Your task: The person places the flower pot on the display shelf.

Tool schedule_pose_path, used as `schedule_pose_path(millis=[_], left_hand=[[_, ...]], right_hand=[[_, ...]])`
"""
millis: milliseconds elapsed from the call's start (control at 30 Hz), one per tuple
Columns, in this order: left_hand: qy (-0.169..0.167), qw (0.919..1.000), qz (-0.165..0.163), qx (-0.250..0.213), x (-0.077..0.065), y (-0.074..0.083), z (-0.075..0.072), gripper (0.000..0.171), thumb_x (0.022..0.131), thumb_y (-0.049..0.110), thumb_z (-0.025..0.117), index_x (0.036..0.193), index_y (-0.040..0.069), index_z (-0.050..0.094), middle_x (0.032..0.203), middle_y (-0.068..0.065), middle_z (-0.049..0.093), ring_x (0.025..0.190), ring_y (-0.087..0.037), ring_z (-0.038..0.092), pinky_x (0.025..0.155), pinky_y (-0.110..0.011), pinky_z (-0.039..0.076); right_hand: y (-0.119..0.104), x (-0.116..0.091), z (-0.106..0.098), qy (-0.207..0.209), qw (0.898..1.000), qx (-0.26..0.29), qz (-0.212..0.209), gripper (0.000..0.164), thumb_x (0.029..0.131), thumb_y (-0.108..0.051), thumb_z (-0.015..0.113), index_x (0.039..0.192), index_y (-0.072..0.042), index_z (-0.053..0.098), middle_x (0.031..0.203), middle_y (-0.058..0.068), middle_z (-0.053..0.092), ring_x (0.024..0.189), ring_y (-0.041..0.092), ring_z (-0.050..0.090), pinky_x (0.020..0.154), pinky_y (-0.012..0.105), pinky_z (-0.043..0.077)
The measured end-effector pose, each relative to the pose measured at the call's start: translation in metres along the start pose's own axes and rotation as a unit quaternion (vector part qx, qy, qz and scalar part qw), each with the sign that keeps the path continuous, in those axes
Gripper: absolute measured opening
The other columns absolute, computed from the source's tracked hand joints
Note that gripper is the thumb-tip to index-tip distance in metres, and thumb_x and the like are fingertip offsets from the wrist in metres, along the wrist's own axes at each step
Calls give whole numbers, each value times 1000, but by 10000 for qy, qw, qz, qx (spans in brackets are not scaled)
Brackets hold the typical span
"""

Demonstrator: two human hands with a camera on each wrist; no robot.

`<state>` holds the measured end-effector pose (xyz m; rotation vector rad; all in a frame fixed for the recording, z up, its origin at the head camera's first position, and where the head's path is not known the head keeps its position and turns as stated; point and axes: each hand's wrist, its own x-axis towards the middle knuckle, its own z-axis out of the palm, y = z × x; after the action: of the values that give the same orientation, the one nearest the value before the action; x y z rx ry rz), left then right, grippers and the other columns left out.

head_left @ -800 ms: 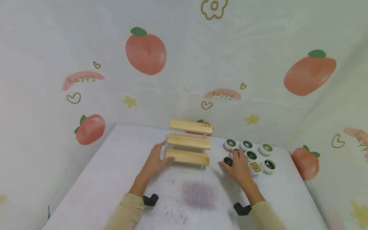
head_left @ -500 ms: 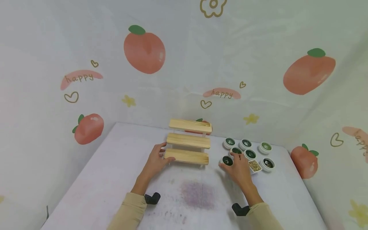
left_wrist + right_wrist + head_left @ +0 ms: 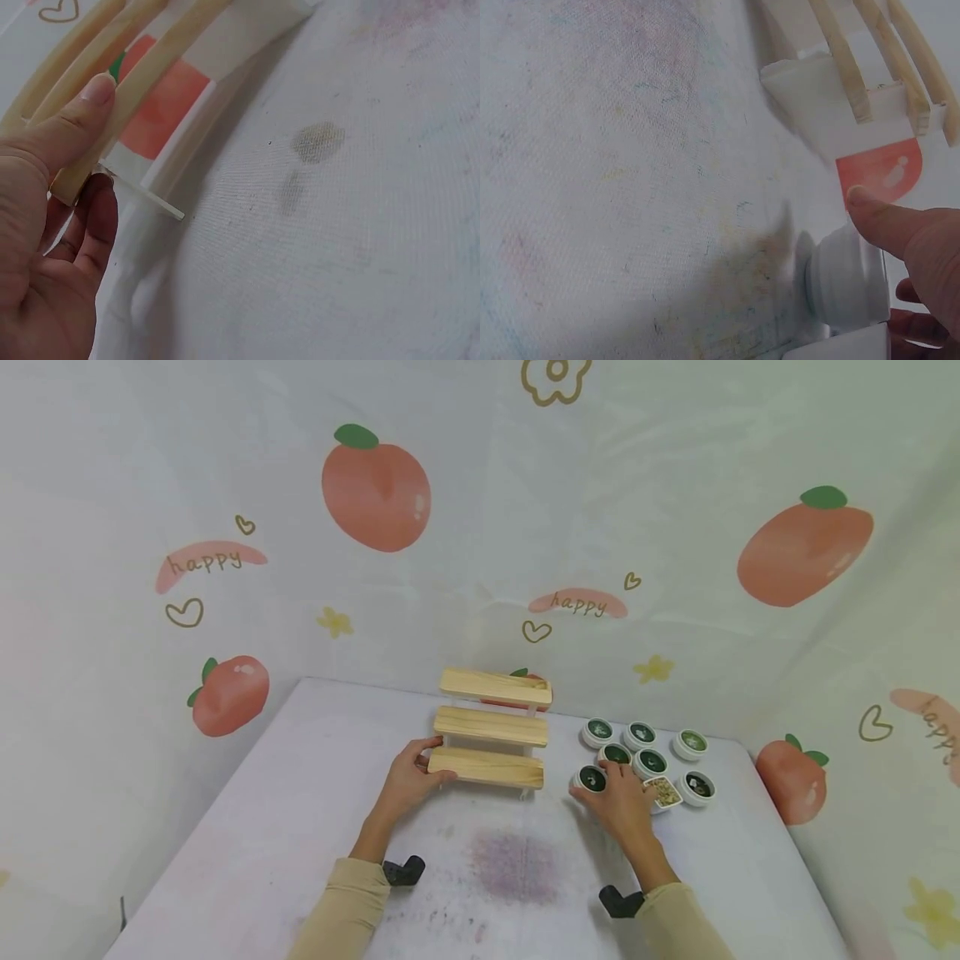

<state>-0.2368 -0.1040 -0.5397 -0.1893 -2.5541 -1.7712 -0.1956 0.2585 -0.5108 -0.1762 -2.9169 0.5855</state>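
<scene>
A three-tier wooden display rack (image 3: 487, 767) with pale supports stands toward the back of the table. My left hand (image 3: 406, 785) grips the left end of its lowest board; in the left wrist view the thumb lies on top of the board (image 3: 154, 67) and the fingers curl beneath. To the rack's right, my right hand (image 3: 626, 803) holds a small round white pot (image 3: 592, 778) with a dark green inside, thumb on the near-left side and fingers on the right. The right wrist view shows this pot (image 3: 847, 277) upright, its far side hidden by the hand.
Several similar round white pots (image 3: 652, 763) cluster behind and right of the right hand. A square white dish (image 3: 663, 793) of tan bits sits against that hand. Behind the table rises a fruit-print cloth (image 3: 480, 568). The white tabletop (image 3: 517, 927) bears a purple stain.
My left fingers have curled in under the lowest board. My right thumb and fingers have come in around the near-left pot. The view has shifted slightly.
</scene>
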Motion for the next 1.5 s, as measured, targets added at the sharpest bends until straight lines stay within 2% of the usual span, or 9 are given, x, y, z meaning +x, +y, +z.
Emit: schedule_pose_path(millis=[167,367,567,700,867,1000,1200,1367,1500], left_hand=[[-120,9995,-171,-234,1,-4,-1,76,75,24,92,141,9,59,89,-13,70,69,-12,58,59,-24,46],[-373,9967,-508,-513,3,-4,-3,73,79,23,89,144,15,57,76,-8,68,62,-11,50,56,-25,41],[-566,9954,-595,-483,5,-3,-4,72,79,26,90,143,19,57,80,-12,73,66,-15,55,60,-27,43],[-638,9942,-668,-560,6,-5,-5,74,77,30,90,143,19,57,89,-14,76,72,-16,61,64,-29,46],[-701,9934,-693,-585,7,-7,-7,77,76,35,91,144,21,57,90,-13,76,72,-16,60,66,-29,46],[-807,9926,-681,-608,7,-10,-8,77,78,34,89,146,23,55,84,-12,75,68,-15,57,64,-28,44],[-995,9890,-694,-847,8,-11,-10,74,83,24,86,149,19,52,97,-14,76,81,-13,66,73,-28,50],[-1129,9874,-742,-828,9,-9,-13,74,84,21,85,149,15,50,106,-19,76,91,-15,70,78,-28,52],[-1134,9873,-819,-749,9,-7,-16,73,82,21,87,147,16,52,106,-20,76,91,-17,71,78,-29,52]], right_hand=[[0,3,3,-2,9998,-180,27,74,81,-45,84,136,-1,58,135,25,61,125,44,57,96,70,33],[-1,4,4,41,9996,-263,-11,72,81,-41,85,134,0,60,130,27,62,123,44,58,96,71,34],[-4,2,1,99,9998,-141,-86,69,84,-37,83,135,3,58,128,28,60,120,45,58,95,70,33],[-8,-1,-4,320,9987,152,-356,66,86,-36,81,134,3,58,123,28,59,116,45,58,93,69,33],[-17,-3,-11,811,9914,654,-795,61,85,-29,81,131,6,59,120,29,57,112,47,58,91,68,37],[-26,-4,-14,956,9856,1044,-929,61,85,-24,81,132,6,56,124,27,51,111,43,56,95,59,45],[-46,-7,-20,948,9786,1443,-1121,61,84,-21,83,134,2,55,122,21,49,93,28,57,78,38,50],[-60,-9,-22,688,9721,1852,-1263,65,82,-18,86,135,1,54,122,19,48,98,26,60,78,27,50],[-74,-11,-21,481,9610,2364,-1350,68,78,-16,89,134,3,55,119,18,51,97,28,63,79,26,52]])
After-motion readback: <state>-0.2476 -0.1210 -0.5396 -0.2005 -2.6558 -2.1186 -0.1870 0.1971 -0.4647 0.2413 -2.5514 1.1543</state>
